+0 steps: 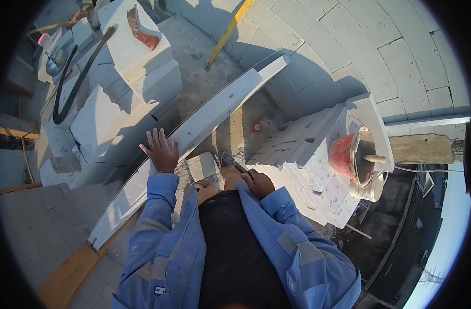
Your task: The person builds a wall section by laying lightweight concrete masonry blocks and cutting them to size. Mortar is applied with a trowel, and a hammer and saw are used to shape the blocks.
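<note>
My left hand [163,151] is open with its fingers spread, overlapping the edge of a long, chalky white plank [209,110] that runs diagonally across the view. Just in front of my body, my right hand [258,184] is closed around a dark, slim tool [237,164]; I cannot tell its kind. Below that tool, part of my beige trouser leg [232,177] shows. A small pale block [202,167] lies between my two hands, beside the plank.
Stacked white blocks [302,144] stand at right, with a red bucket [343,156] on them. At upper left, more blocks [104,121] carry an orange-handled saw [145,38] and a dark strap [65,98]. A yellow level [230,32] leans near the block wall [379,46].
</note>
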Tool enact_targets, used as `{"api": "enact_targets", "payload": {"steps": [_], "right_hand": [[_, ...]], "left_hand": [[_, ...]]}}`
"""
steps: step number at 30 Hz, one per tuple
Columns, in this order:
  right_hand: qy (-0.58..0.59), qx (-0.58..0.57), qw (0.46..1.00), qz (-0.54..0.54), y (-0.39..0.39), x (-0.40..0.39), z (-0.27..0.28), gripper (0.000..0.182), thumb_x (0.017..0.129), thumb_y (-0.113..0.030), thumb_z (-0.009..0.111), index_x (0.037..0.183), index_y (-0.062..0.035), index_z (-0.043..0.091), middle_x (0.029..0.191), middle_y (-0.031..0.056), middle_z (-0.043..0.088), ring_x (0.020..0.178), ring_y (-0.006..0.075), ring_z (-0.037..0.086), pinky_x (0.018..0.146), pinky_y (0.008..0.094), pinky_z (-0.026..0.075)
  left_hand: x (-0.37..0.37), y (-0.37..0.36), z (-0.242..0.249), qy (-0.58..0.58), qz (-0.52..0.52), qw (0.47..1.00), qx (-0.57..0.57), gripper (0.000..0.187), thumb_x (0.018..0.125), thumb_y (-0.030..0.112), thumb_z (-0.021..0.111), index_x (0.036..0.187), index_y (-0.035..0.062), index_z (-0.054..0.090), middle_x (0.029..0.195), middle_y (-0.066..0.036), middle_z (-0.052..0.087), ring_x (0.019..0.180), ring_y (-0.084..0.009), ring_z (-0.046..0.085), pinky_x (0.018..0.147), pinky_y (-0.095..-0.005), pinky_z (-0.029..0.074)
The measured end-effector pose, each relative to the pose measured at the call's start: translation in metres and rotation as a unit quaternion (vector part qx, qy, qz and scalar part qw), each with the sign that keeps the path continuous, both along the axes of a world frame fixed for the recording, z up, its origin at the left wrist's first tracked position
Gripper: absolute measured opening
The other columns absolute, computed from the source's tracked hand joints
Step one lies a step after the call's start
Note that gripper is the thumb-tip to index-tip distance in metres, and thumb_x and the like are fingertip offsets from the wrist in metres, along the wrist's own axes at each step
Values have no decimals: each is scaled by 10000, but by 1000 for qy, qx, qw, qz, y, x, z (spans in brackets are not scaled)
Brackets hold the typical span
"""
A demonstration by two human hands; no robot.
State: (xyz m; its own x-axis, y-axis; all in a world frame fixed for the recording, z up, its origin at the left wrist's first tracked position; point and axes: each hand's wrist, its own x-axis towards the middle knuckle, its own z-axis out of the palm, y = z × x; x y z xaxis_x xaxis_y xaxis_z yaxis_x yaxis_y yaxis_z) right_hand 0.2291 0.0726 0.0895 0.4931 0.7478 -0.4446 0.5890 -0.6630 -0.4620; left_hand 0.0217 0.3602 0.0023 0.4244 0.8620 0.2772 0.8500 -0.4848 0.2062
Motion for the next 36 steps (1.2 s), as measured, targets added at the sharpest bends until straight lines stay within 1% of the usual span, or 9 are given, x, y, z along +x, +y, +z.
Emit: {"api": "enact_targets", "payload": {"steps": [13,16,19,24,28,30,31,33,36], "right_hand": [[-349,85,897,-256,-206,118,47,321,900,-363,690,970,-56,628,866,190,677,744,406,658,643,482,515],[-429,67,860,-268,-246,154,33,374,885,-343,695,1139,-83,604,1110,167,597,1050,388,583,882,477,474],[-424,132,849,-287,-256,175,17,441,857,-319,718,1211,-96,577,1121,152,575,1079,370,556,911,493,438],[-350,179,877,-275,-264,186,-41,453,857,-292,703,1232,-76,570,1141,165,580,1099,382,543,959,513,412],[-344,175,890,-241,-269,184,-46,526,896,-319,642,1340,-64,520,1240,187,537,1170,392,495,1009,532,360],[-359,156,891,-228,-268,181,-43,543,931,-343,588,1387,-73,468,1286,180,521,1202,378,474,1031,529,323],[-368,158,891,-213,-267,180,-40,545,942,-335,574,1402,-70,447,1297,182,517,1209,371,469,1033,520,316],[-366,159,893,-208,-268,180,-46,566,949,-348,553,1428,-80,413,1312,181,511,1215,371,463,1041,526,295],[-391,126,888,-205,-279,186,-69,603,966,-480,509,1416,-89,422,1342,144,506,1227,348,474,1023,535,322]], "left_hand": [[2,2,-3,75,14,996,-36,690,969,573,450,1455,84,434,1532,-136,393,1487,-328,218,1151,-681,64],[1,-11,1,56,6,998,8,702,958,550,493,1466,72,414,1547,-141,367,1490,-337,205,1151,-675,80],[-1,-54,4,-2,-51,998,26,720,928,460,592,1468,27,393,1555,-179,339,1489,-372,191,1163,-654,81],[-13,-179,-3,47,-49,982,-177,775,902,471,617,1491,39,360,1592,-206,233,1494,-398,145,1194,-578,120],[-43,-244,-32,74,57,906,-412,803,879,531,632,1460,22,416,1496,-250,414,1425,-370,354,1171,-437,283],[-61,-260,-58,192,139,789,-567,721,893,455,638,1444,38,430,1237,-234,623,1124,-399,606,961,-468,473],[-121,-302,-113,189,146,786,-571,721,893,455,638,1444,38,430,1237,-234,623,1124,-399,606,961,-468,473],[-148,-288,-179,282,-63,764,-577,677,866,518,647,1359,64,549,1155,-198,677,1031,-375,656,907,-467,498],[-139,-312,-125,296,104,765,-562,650,839,567,662,1270,80,634,1150,-178,699,1058,-341,663,931,-434,494]]}}
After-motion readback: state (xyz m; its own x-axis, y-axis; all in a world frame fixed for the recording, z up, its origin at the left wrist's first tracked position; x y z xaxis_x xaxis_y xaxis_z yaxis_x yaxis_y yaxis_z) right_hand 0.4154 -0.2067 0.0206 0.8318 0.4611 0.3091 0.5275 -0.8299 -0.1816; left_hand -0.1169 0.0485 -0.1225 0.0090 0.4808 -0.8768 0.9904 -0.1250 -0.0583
